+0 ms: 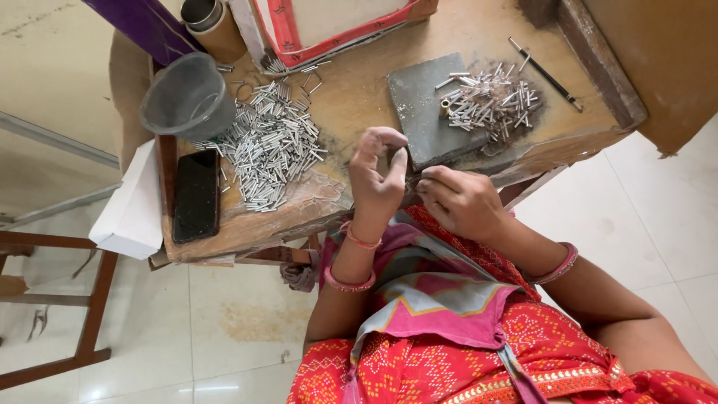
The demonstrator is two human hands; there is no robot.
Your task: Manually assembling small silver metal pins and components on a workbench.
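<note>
My left hand [378,176] is raised at the near edge of a small wooden table [359,97], fingers curled with thumb and forefinger pinched on something too small to make out. My right hand [458,200] is close beside it, fingers bent toward the left hand's fingertips, also pinching a tiny item. A large heap of short silver metal tubes [273,146] lies left of my hands. A smaller heap of tubes [490,101] rests on and beside a grey stone slab [422,112] just beyond my hands.
A grey plastic cup [187,97] stands at the table's left, a black phone [196,196] and a white box [131,206] near it. A thin dark tool [546,75] lies at the far right. A cardboard cylinder [213,26] and red-edged tray [329,30] sit at the back.
</note>
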